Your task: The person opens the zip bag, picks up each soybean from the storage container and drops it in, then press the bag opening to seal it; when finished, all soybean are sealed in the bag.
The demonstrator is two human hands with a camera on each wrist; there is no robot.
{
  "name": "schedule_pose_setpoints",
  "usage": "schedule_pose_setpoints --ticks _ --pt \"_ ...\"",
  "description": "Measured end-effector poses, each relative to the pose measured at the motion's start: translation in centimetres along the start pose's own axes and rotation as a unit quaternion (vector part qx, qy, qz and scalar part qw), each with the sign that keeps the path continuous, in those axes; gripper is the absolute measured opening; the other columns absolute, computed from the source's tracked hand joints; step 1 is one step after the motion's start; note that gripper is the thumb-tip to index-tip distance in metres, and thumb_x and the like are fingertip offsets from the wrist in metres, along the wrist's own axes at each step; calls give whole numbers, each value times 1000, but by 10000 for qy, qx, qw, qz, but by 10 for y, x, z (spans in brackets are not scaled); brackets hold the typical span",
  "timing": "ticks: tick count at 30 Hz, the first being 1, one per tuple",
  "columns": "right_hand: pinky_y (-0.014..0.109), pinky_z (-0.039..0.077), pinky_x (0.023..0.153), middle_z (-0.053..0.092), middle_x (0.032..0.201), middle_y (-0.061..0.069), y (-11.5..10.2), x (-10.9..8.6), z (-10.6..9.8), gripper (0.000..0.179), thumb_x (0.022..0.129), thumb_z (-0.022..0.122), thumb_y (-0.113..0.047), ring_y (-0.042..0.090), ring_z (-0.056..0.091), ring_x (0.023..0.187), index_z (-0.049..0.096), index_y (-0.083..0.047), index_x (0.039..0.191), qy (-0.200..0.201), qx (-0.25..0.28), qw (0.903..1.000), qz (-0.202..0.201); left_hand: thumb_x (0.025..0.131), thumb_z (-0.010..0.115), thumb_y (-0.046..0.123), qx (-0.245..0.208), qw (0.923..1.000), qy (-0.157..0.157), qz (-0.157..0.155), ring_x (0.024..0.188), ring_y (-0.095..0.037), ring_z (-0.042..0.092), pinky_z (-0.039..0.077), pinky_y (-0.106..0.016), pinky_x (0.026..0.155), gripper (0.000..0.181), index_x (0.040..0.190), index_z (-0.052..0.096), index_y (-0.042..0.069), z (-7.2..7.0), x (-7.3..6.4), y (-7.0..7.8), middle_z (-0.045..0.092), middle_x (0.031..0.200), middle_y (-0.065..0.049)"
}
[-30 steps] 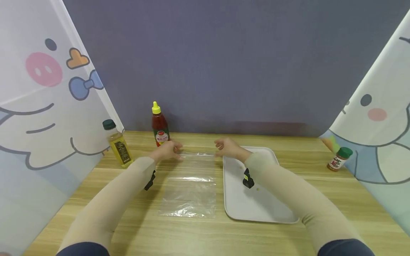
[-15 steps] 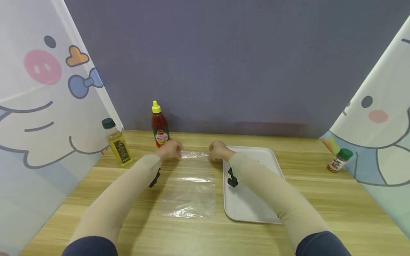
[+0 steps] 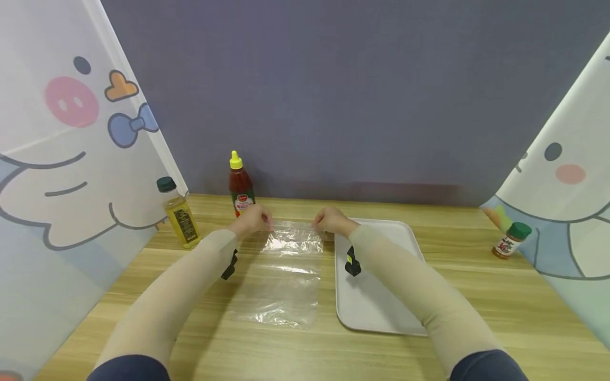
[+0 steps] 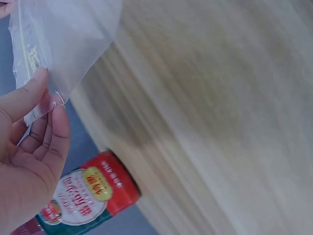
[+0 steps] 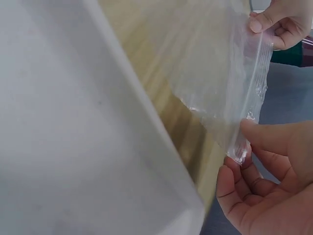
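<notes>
A clear zip-top plastic bag [image 3: 286, 275] lies along the wooden table, its far zipper edge raised. My left hand [image 3: 253, 219] pinches the far left corner of that edge between thumb and fingers; the left wrist view shows the bag [image 4: 63, 39] corner in the left hand [image 4: 34, 132]. At the far right corner, my right hand [image 3: 333, 220] pinches the same edge. In the right wrist view the bag [image 5: 215, 73] stretches between both hands, the right hand [image 5: 274, 166] gripping its near corner.
Right of the bag lies a white tray [image 3: 371, 307], partly under my right forearm. A red sauce bottle [image 3: 241, 185] with a yellow cap stands behind my left hand. An oil bottle [image 3: 182, 219] is at the left, a green-capped spice jar [image 3: 511, 241] far right.
Both hands have closed on the far corners of the bag, the right hand coming in from over the tray. The bag's far edge has lifted and spread between them.
</notes>
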State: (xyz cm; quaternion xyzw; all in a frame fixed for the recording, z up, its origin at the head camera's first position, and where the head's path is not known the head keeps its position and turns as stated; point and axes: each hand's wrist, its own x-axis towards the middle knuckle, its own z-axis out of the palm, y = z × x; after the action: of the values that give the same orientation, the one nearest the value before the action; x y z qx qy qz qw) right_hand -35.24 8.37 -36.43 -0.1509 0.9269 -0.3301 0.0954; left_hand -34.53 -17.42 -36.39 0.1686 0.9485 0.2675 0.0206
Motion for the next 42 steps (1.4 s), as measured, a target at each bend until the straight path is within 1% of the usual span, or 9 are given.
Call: schedule_pose_setpoints --ticks 8,11,16,21,26,32,33,39,42 --pt "27 53 78 74 99 11 -10 -2 -16 10 87 71 -11 16 63 87 76 -3 92 312 -86 9991 -281 81 77 9 441 9989 16 173 87 -25 66 55 -37 81 10 85 72 2 -18 -5 23 73 88 -11" --pt "27 53 76 74 98 11 -15 -4 -21 9 87 72 -11 17 63 86 75 -4 90 356 -109 9987 -336 84 75 11 420 9988 -43 266 90 -25 68 56 -38 84 12 91 73 3 -25 -7 35 74 93 -12" --pt "29 53 76 73 94 8 -23 -10 -27 6 87 72 -12 18 64 86 75 -7 88 383 -206 9979 -472 88 71 16 437 9978 -121 478 89 -21 69 57 -36 82 13 96 75 6 -31 -11 50 75 96 -9" --pt "31 54 78 73 89 6 -32 -24 -28 5 87 72 -12 19 65 85 74 -7 86 518 -308 9957 -703 88 71 16 692 9946 5 776 85 -18 68 56 -35 79 12 94 76 7 -29 -16 67 75 95 -6" --pt "27 52 71 72 82 4 -36 -39 -23 5 86 72 -11 14 62 75 74 -8 84 555 -582 9909 -1082 88 71 15 951 9906 48 982 80 -14 67 56 -31 74 8 88 77 9 -23 -23 76 75 89 -3" --pt "24 51 70 72 81 2 -36 -52 -17 7 86 73 -15 10 61 74 73 -9 83 314 -562 9899 -1260 85 74 12 856 9900 47 1123 72 -11 65 55 -30 70 5 80 75 10 -16 -33 78 73 80 0" --pt "23 51 69 72 81 2 -36 -53 -17 9 86 73 -17 9 61 74 74 -9 83 282 -517 9898 -1294 85 74 12 839 9899 62 1145 72 -10 64 54 -30 72 5 79 74 11 -15 -35 78 73 79 1" --pt "19 47 61 73 80 4 -40 -54 -11 18 88 71 -22 6 55 67 76 -6 85 127 -388 9856 -1641 83 76 11 678 9912 73 1133 71 -10 63 54 -27 72 7 76 73 11 -10 -38 80 71 77 0" --pt "19 47 62 74 83 4 -42 -54 -9 16 89 71 -21 6 56 68 77 -6 87 2 -235 9859 -1657 82 76 9 555 9918 55 1151 69 -10 62 53 -24 65 8 75 72 9 -8 -38 81 71 75 0"
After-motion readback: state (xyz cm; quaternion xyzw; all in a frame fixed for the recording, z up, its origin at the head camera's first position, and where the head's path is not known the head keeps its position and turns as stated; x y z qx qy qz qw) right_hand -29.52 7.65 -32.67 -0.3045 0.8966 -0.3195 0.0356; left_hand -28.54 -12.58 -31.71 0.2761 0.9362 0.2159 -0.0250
